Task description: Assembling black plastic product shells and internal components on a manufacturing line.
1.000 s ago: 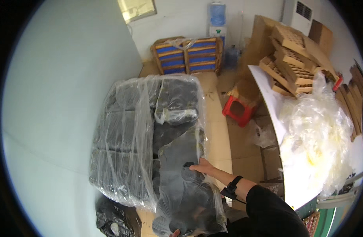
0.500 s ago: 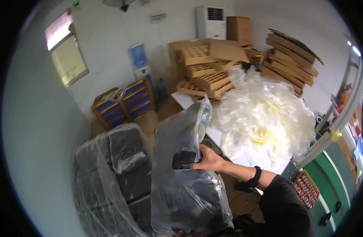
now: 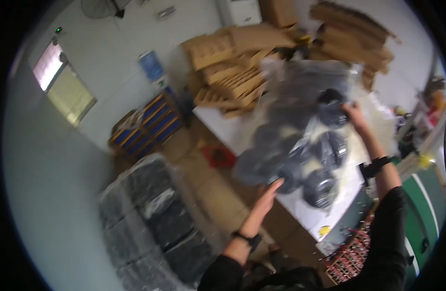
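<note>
A large clear plastic bag (image 3: 308, 121) full of round black parts spans the space between my hands, over the white-topped table (image 3: 300, 203). My right hand (image 3: 356, 119) is closed on the bag's right side, beside a dark round part (image 3: 332, 107). At its lower left edge my left hand (image 3: 269, 196) grips the bag, fingers partly hidden by it. Motion blurs the bag, and I cannot tell whether it rests on the table. Further left and lower, a plastic-wrapped stack of dark grey blocks (image 3: 169, 218) stands by the wall.
Cardboard divider trays (image 3: 232, 82) are piled on the table's far side. Behind stand flattened cartons (image 3: 349, 39). A blue-and-wood crate (image 3: 148, 123) sits by the wall, with a red item (image 3: 218, 156) on the floor. A box of small red-and-white parts (image 3: 351, 254) is at the lower right.
The bag has moved from above the wrapped stack, right and away, over the table, covering the crumpled clear film. My left hand has come into fuller view. The view has shifted.
</note>
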Demonstrator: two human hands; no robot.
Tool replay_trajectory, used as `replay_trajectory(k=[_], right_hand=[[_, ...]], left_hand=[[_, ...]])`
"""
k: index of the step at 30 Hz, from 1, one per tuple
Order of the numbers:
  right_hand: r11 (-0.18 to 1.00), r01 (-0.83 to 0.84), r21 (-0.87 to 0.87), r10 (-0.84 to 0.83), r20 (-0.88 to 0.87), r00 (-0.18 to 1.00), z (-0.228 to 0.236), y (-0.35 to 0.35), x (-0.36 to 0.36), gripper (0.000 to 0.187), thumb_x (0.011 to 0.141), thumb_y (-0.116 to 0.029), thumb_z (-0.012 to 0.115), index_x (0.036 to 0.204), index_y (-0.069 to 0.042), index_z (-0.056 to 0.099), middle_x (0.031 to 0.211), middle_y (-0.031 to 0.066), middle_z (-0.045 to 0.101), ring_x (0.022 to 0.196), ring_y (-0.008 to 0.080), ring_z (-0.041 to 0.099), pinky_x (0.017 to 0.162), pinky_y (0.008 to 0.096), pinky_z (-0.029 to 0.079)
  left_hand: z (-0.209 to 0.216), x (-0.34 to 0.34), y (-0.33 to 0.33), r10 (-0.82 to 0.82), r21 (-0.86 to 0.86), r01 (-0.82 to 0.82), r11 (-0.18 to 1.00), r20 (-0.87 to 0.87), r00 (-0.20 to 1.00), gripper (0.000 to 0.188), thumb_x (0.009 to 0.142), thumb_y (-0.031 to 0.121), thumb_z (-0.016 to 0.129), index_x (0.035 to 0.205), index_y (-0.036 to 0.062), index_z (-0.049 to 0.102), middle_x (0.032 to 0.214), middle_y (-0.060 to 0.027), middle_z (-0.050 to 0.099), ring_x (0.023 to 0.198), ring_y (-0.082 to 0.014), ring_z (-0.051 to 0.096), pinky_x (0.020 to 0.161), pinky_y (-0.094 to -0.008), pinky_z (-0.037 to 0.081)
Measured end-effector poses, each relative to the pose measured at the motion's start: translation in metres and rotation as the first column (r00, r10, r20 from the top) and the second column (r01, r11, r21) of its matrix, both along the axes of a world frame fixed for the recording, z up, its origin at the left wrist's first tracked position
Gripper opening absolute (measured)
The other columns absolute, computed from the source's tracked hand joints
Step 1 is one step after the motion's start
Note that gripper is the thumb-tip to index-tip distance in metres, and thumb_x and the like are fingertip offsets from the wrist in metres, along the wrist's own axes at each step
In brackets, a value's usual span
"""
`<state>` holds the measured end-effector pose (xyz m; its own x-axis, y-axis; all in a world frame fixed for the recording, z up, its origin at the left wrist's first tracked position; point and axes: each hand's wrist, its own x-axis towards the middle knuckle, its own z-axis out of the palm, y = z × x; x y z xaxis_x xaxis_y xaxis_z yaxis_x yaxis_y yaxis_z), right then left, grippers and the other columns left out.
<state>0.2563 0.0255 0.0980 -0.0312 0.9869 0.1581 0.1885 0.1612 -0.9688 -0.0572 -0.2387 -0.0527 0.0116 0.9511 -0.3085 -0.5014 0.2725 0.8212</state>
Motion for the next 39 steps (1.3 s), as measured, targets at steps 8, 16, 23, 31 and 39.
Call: replay_trajectory(k=[8,16,23,31,39], right_hand=[[0.989,0.002,-0.149,-0.034,-0.212,0.977,-0.137,0.022,0.028,0.072,0.08,-0.045,0.069,0.124,0.008,0.049,0.112,0.0137,0.06,0.101,0.0221,0.058,0.09,0.0317,0.044],[0.957,0.249,-0.145,-0.258,-0.041,0.965,-0.171,0.014,0.042,0.081,0.076,-0.048,0.073,0.126,0.01,0.047,0.117,0.0161,0.058,0.106,0.0222,0.058,0.092,0.0301,0.044],[0.712,0.086,0.697,-0.269,0.158,0.95,-0.11,-0.062,-0.044,0.054,0.08,-0.011,0.072,0.121,0.007,0.042,0.117,0.0255,0.051,0.102,0.0315,0.052,0.09,0.0439,0.046],[0.941,-0.333,0.061,0.332,-0.361,0.871,-0.154,-0.283,-0.369,0.023,0.079,-0.017,0.063,0.093,0.002,0.062,0.095,0.0198,0.061,0.096,0.0327,0.059,0.087,0.0401,0.047],[0.555,-0.426,-0.715,0.652,0.055,0.757,-0.519,-0.534,-0.272,0.027,0.078,-0.02,0.057,0.096,0.0,0.059,0.09,0.0237,0.063,0.089,0.042,0.06,0.081,0.0504,0.048]], left_hand=[[-0.086,0.019,0.038,0.237,-0.149,-0.255,0.955,-0.13,0.963,0.083,0.077,0.038,0.076,0.135,-0.002,0.033,0.132,-0.0101,0.045,0.121,-0.018,0.043,0.104,-0.0313,0.031],[-0.11,0.038,0.032,0.185,-0.203,-0.219,0.954,-0.174,0.967,0.076,0.082,0.033,0.073,0.135,0.0005,0.028,0.129,-0.01,0.046,0.118,-0.0174,0.044,0.103,-0.0314,0.033],[-0.134,-0.036,-0.086,0.049,-0.155,-0.076,0.985,-0.172,0.984,0.058,0.092,0.022,0.057,0.14,-0.0013,0.033,0.141,-0.0148,0.039,0.129,-0.0245,0.038,0.109,-0.0372,0.029],[-0.29,-0.223,-0.337,-0.521,-0.472,0.303,0.828,-0.847,0.104,0.05,0.087,0.024,0.061,0.13,0.0015,0.048,0.131,-0.0179,0.051,0.123,-0.0316,0.047,0.105,-0.0408,0.034],[-0.428,-0.12,-0.403,-0.605,-0.789,0.501,0.355,-0.603,-0.52,0.069,0.076,0.041,0.065,0.133,0.0061,0.048,0.136,-0.017,0.047,0.131,-0.0328,0.035,0.111,-0.0499,0.018]])
